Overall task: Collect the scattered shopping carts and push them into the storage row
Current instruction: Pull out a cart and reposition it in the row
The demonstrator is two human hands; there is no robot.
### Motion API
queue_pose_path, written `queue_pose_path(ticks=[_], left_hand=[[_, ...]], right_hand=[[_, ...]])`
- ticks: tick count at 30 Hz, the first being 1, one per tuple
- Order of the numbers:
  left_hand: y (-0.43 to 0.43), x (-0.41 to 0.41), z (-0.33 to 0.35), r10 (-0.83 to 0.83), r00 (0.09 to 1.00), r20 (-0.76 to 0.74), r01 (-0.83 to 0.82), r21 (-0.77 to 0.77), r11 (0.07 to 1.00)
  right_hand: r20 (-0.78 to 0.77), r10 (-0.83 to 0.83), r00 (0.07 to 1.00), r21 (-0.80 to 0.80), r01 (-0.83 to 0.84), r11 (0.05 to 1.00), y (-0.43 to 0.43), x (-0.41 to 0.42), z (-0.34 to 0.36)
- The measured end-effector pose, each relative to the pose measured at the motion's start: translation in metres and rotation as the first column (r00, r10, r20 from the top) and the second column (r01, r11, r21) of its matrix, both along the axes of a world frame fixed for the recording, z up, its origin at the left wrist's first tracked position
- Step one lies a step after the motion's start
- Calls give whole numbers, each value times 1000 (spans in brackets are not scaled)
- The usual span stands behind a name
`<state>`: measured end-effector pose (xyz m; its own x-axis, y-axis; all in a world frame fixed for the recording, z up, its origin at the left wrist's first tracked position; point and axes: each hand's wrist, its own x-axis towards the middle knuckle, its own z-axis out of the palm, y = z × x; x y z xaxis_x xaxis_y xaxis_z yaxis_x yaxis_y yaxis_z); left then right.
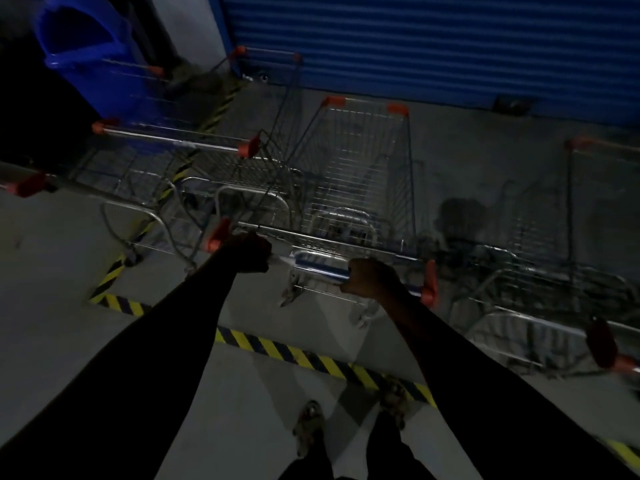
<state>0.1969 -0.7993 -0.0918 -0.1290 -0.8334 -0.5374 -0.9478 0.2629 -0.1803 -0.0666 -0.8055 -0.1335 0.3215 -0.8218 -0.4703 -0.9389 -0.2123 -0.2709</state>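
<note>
A wire shopping cart (360,174) with orange corner caps stands straight ahead of me, nose toward the blue shutter. Its handle bar (318,268) runs between my hands. My left hand (247,252) grips the bar near its left orange end cap. My right hand (372,277) grips it near the right end cap. To the left, a row of nested carts (173,157) stands at an angle, their handles toward me. Another cart (581,237) stands at the right, partly cut off by the frame edge.
A blue roller shutter (433,46) closes off the far side. A blue bin (90,57) stands at the top left behind the row. Yellow-black hazard tape (311,362) crosses the grey floor near my feet (346,417) and runs up the left side.
</note>
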Motion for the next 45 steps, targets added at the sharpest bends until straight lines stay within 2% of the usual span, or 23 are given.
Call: queue_pose_path(ticks=[2, 4, 7, 9, 11, 14, 18, 23, 28, 37, 39, 43, 45], left_hand=[[1, 5, -6, 86, 996, 23, -86, 3, 996], [0, 6, -15, 86, 994, -65, -90, -51, 995], [-1, 2, -25, 2, 997, -79, -15, -172, 985], [12, -12, -15, -21, 994, -106, 6, -146, 989], [21, -22, -14, -57, 991, -120, 34, -188, 982], [33, -34, -16, -46, 983, -176, 9, -204, 979], [48, -61, -22, -81, 984, -158, 49, -197, 979], [48, -98, -35, -64, 982, -178, 37, -148, 988], [35, -138, -35, -63, 989, -136, 42, -150, 988], [-30, -184, -37, -31, 995, -92, 10, -219, 976], [-53, -195, -38, -52, 996, -79, 33, -222, 974], [-102, -219, -40, -103, 990, -101, 74, -252, 965], [-127, -229, -39, -105, 988, -109, 72, -271, 960]], right_hand=[[-35, -47, 998, -46, 46, 998, 3, 1, -1], [-57, -94, 994, -100, 88, 991, 6, 0, -1], [-80, -149, 986, -128, 139, 982, 15, -6, 2], [-90, -159, 983, -157, 143, 977, 22, -13, -1], [-98, -175, 980, -186, 155, 970, 31, -23, -4], [-116, -119, 986, -229, 90, 969, 44, -43, -6], [-201, -80, 976, -427, -14, 904, 69, -72, -12], [-261, -122, 958, -354, 23, 935, 74, -112, -10], [-238, -154, 959, -314, 74, 947, 58, -146, -5], [-201, -171, 964, -407, 77, 910, -3, -189, -12], [-219, -169, 961, -373, 77, 925, -22, -201, -12], [-164, -194, 967, -471, 96, 877, -69, -227, -18], [-118, -171, 978, -602, 66, 796, -93, -240, -27]])
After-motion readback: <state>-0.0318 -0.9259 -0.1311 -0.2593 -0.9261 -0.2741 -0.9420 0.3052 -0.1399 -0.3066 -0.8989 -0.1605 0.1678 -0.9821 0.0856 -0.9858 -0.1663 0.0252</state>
